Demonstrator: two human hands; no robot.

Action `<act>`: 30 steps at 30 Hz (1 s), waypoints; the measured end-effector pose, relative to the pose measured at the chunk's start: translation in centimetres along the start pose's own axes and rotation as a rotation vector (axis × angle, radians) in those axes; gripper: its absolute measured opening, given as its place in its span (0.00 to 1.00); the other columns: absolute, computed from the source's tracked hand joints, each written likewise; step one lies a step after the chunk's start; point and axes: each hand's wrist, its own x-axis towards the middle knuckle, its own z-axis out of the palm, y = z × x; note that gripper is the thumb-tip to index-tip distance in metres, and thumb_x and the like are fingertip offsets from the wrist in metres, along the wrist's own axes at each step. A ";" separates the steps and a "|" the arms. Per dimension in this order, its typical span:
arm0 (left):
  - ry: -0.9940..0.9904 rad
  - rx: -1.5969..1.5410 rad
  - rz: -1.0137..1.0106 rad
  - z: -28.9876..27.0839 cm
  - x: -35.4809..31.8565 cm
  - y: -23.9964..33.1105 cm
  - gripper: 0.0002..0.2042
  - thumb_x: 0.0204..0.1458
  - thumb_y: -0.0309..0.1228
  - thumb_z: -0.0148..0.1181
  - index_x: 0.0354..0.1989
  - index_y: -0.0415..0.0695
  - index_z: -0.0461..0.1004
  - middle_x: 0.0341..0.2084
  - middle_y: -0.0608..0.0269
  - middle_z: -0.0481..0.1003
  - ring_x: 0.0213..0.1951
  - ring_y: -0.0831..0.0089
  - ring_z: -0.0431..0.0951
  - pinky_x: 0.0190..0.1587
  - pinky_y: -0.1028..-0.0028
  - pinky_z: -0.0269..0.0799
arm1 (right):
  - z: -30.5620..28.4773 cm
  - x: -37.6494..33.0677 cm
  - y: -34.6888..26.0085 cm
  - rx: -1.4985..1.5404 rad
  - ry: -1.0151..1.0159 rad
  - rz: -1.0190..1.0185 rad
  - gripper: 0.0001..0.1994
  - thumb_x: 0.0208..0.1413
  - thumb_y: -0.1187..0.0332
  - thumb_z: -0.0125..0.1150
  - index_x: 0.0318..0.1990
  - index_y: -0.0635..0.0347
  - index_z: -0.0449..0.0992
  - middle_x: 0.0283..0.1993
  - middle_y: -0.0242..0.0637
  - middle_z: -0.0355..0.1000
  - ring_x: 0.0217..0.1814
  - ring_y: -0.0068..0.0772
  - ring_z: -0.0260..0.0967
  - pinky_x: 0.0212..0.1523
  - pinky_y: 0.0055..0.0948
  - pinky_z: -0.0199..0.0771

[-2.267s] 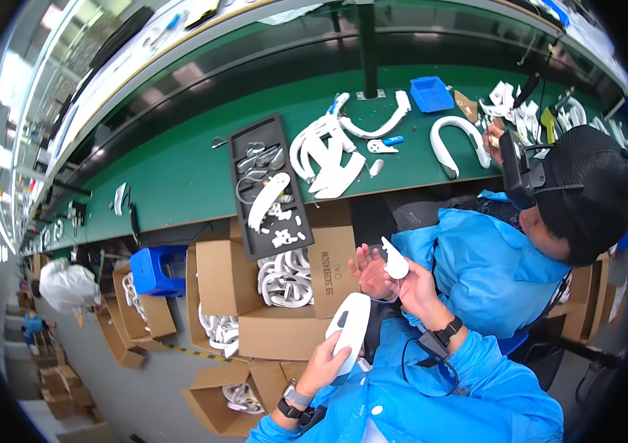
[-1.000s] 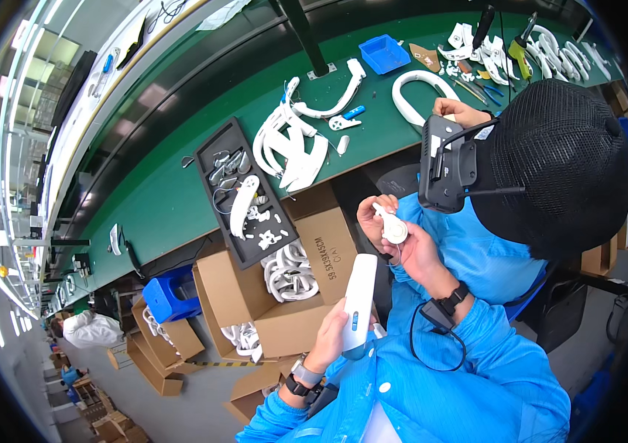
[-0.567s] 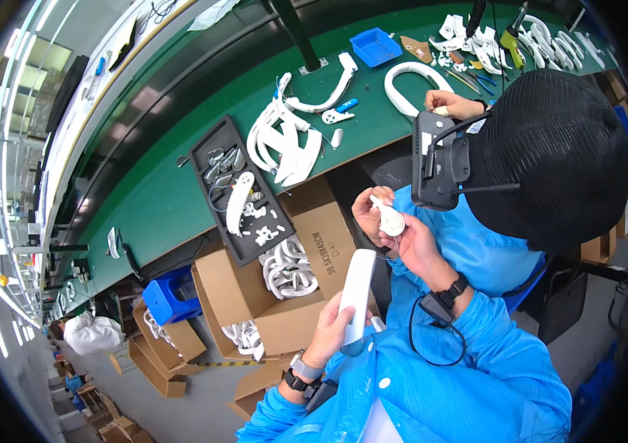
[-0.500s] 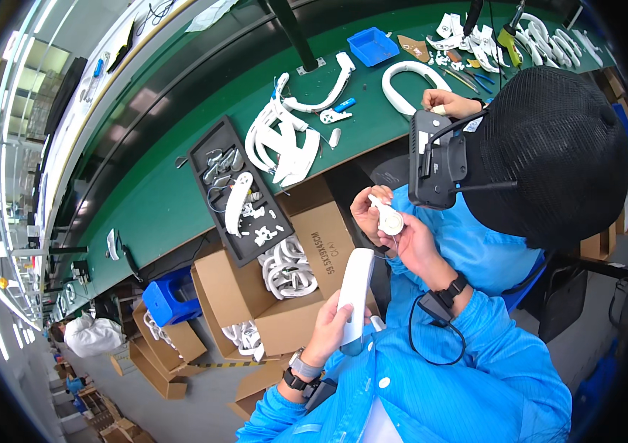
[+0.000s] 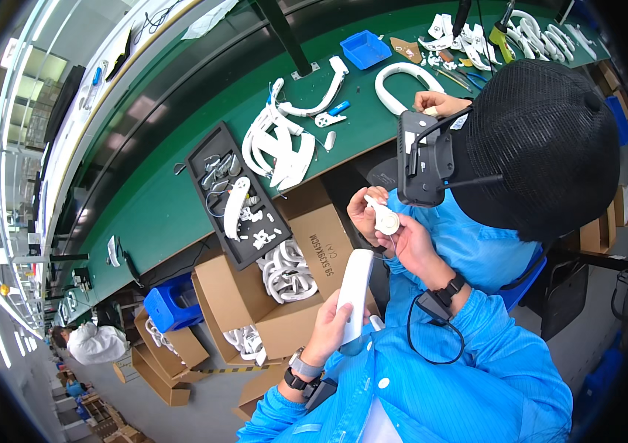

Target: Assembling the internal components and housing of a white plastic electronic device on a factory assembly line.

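My left hand (image 5: 326, 330) is closed round a long, smooth white plastic shell (image 5: 358, 292), held upright in front of my chest. My right hand (image 5: 419, 251) pinches a small white plastic part (image 5: 386, 220) with a round end and a narrow neck. From the round end a thin wire hangs down toward the shell. A co-worker's hand (image 5: 362, 214) grips the narrow end of the same small part. The co-worker's other hand (image 5: 441, 103) rests at the bench edge beside a white U-shaped frame (image 5: 402, 74), with a small pale piece in its fingers.
On the green bench (image 5: 170, 196) lie a black tray (image 5: 207, 177) of small parts, several white curved shells (image 5: 277, 148) and a blue bin (image 5: 366, 49). Below stand cardboard boxes (image 5: 284, 332) of white frames and a blue stool (image 5: 170, 304). The co-worker's black cap (image 5: 539, 148) is close on my right.
The view has shifted slightly, and the co-worker's head and headgear sit a little further left. Both my hands keep their holds on the shell and the small round-ended part.
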 end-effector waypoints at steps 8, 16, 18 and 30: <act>0.023 -0.041 -0.020 -0.1 -0.1 0.1 0.19 0.61 0.32 0.39 0.58 0.35 0.61 0.36 0.51 0.76 0.37 0.65 0.79 0.44 0.68 0.77 | 0.2 -1.4 0.3 -0.257 0.148 -0.173 0.20 0.68 0.60 0.40 0.61 0.61 0.63 0.56 0.44 0.69 0.58 0.33 0.68 0.57 0.34 0.69; 0.015 -0.090 -0.014 0.0 0.1 0.3 0.21 0.63 0.38 0.35 0.57 0.34 0.61 0.38 0.50 0.76 0.38 0.64 0.79 0.44 0.67 0.77 | 1.1 -5.6 0.0 -0.837 0.141 -0.606 0.27 0.61 0.73 0.50 0.68 0.58 0.53 0.64 0.46 0.59 0.66 0.41 0.59 0.65 0.38 0.59; 0.002 -0.105 0.006 0.0 0.4 0.1 0.22 0.63 0.39 0.35 0.56 0.34 0.61 0.38 0.50 0.76 0.38 0.64 0.79 0.44 0.67 0.77 | 1.9 -6.7 -0.7 -0.921 0.147 -0.640 0.29 0.60 0.75 0.51 0.68 0.58 0.52 0.65 0.46 0.57 0.67 0.42 0.58 0.65 0.38 0.59; 0.134 -0.255 0.030 -0.5 0.1 -1.0 0.20 0.61 0.36 0.36 0.53 0.34 0.65 0.34 0.49 0.76 0.34 0.63 0.79 0.40 0.68 0.77 | 1.5 -10.4 -1.3 -1.412 -0.155 -0.401 0.09 0.52 0.68 0.58 0.23 0.61 0.76 0.22 0.42 0.74 0.23 0.41 0.73 0.26 0.35 0.71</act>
